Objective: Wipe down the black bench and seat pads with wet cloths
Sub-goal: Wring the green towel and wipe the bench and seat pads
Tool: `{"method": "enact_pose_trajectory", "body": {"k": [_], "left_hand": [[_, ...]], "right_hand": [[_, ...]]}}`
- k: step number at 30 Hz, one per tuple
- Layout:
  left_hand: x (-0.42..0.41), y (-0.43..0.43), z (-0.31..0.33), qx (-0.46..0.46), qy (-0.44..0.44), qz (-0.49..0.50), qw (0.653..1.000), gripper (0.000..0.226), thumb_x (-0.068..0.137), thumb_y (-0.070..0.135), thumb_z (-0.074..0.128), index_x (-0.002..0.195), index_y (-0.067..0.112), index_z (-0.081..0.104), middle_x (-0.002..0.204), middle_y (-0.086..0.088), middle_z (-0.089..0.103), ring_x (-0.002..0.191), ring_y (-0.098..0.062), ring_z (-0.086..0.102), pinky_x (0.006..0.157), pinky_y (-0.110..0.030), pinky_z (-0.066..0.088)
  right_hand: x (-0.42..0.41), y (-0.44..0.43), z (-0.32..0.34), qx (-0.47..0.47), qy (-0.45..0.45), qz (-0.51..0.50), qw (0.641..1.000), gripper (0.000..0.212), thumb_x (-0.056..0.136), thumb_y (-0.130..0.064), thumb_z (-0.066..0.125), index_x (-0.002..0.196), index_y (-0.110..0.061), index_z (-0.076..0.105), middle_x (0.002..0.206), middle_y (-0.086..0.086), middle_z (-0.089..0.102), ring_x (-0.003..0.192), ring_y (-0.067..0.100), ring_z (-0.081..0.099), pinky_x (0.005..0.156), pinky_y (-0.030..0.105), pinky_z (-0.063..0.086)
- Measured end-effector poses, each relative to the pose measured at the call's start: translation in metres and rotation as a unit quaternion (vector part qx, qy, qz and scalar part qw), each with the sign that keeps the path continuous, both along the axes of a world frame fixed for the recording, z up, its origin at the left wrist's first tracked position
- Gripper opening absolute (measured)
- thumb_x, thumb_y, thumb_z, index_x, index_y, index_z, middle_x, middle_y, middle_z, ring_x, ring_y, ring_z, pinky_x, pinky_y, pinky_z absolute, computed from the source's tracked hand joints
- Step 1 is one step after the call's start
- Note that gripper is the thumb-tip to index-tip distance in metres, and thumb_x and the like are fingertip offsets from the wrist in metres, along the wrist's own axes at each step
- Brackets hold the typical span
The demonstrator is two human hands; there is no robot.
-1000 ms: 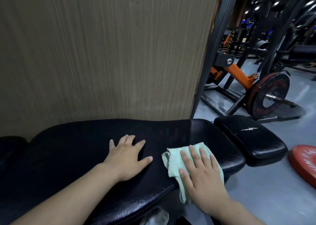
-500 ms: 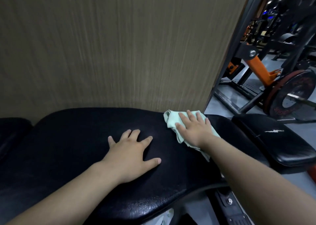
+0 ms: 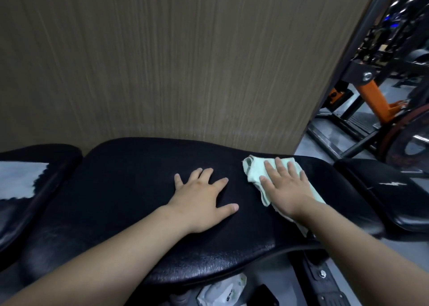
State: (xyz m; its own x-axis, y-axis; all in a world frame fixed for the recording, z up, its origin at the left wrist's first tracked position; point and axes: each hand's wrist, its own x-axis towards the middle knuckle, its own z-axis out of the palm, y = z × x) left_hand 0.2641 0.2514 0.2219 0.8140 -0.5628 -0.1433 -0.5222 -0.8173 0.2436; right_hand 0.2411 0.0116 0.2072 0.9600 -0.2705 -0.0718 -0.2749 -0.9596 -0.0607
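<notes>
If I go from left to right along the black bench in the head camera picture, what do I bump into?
Black pad on the left → left hand, flat on the bench → green cloth under the right hand → black pad with the white lightning mark.

A white lightning-bolt mark [image 3: 392, 184] stands on the black seat pad [image 3: 394, 205] at the far right, the only clear sign in view. Faint reddish lettering runs round the weight plate [image 3: 398, 151] beyond it, too blurred to read. On the floor under the near edge of the bench [image 3: 116, 189], a white and green packet [image 3: 224, 290] bears small dark print, which is also illegible.
</notes>
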Motion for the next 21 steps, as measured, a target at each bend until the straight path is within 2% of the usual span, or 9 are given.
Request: {"method": "enact_pose_trajectory", "body": {"k": [3, 5, 7, 12, 14, 17, 21], "left_hand": [[-0.001, 0.008, 0.001, -0.013, -0.007, 0.004, 1.000, 0.078, 0.090, 0.075, 0.034, 0.156, 0.037, 0.020, 0.166, -0.004, 0.007, 0.153, -0.023, -0.001, 0.119, -0.063, 0.003], [-0.002, 0.015, 0.003, -0.012, -0.014, 0.010, 1.000, 0.078, 0.091, 0.074, 0.034, 0.156, 0.034, 0.021, 0.166, -0.004, 0.009, 0.153, -0.023, 0.000, 0.120, -0.062, 0.004], [-0.003, 0.024, 0.007, -0.003, -0.018, 0.020, 1.000, 0.080, 0.090, 0.075, 0.033, 0.156, 0.033, 0.020, 0.166, -0.004, 0.008, 0.153, -0.023, 0.000, 0.119, -0.062, 0.004], [0.000, 0.052, 0.012, 0.049, -0.010, 0.056, 0.997, 0.093, 0.080, 0.088, 0.027, 0.157, 0.039, 0.010, 0.167, -0.004, 0.002, 0.153, -0.026, -0.005, 0.118, -0.065, 0.001], [0.002, 0.061, 0.010, 0.078, -0.004, 0.073, 0.994, 0.098, 0.075, 0.092, 0.023, 0.157, 0.041, 0.005, 0.167, -0.004, -0.001, 0.153, -0.027, -0.007, 0.117, -0.066, 0.000], [0.005, 0.064, 0.005, 0.100, 0.007, 0.084, 0.991, 0.098, 0.073, 0.094, 0.019, 0.156, 0.045, -0.001, 0.167, -0.001, -0.008, 0.153, -0.028, -0.010, 0.117, -0.066, 0.002], [0.006, 0.059, 0.004, 0.106, 0.016, 0.085, 0.991, 0.097, 0.076, 0.091, 0.025, 0.156, 0.043, -0.001, 0.167, -0.002, -0.009, 0.152, -0.030, -0.011, 0.117, -0.067, 0.006]], "right_hand": [[-0.041, 0.019, 0.002, 0.002, 0.008, 0.007, 1.000, 0.066, 0.096, -0.059, 0.008, 0.156, -0.033, -0.004, 0.165, 0.000, -0.012, 0.150, 0.028, -0.014, 0.121, 0.048, -0.005], [-0.068, 0.036, 0.003, 0.001, 0.019, 0.014, 1.000, 0.082, 0.082, -0.067, -0.006, 0.156, -0.031, -0.008, 0.164, 0.002, -0.015, 0.150, 0.030, -0.017, 0.120, 0.049, -0.007], [-0.090, 0.051, 0.003, 0.000, 0.034, 0.021, 0.999, 0.094, 0.069, -0.067, -0.018, 0.155, -0.029, -0.014, 0.163, 0.004, -0.020, 0.148, 0.032, -0.022, 0.118, 0.049, -0.011], [-0.102, 0.069, 0.003, 0.001, 0.073, 0.028, 0.997, 0.094, 0.067, -0.066, -0.021, 0.152, -0.026, -0.023, 0.159, 0.008, -0.030, 0.144, 0.037, -0.031, 0.116, 0.053, -0.016], [-0.092, 0.069, 0.004, -0.004, 0.077, 0.024, 0.997, 0.090, 0.073, -0.067, -0.016, 0.152, -0.025, -0.021, 0.160, 0.009, -0.028, 0.144, 0.039, -0.028, 0.116, 0.055, -0.013], [-0.065, 0.069, 0.006, -0.007, 0.077, 0.021, 0.997, 0.071, 0.097, -0.059, 0.006, 0.155, -0.024, -0.015, 0.162, 0.010, -0.023, 0.146, 0.041, -0.024, 0.117, 0.058, -0.011], [-0.012, 0.068, 0.008, 0.006, 0.077, 0.014, 0.997, 0.068, 0.099, -0.057, 0.009, 0.155, -0.025, -0.014, 0.162, 0.009, -0.022, 0.146, 0.041, -0.023, 0.116, 0.060, -0.010]]}}
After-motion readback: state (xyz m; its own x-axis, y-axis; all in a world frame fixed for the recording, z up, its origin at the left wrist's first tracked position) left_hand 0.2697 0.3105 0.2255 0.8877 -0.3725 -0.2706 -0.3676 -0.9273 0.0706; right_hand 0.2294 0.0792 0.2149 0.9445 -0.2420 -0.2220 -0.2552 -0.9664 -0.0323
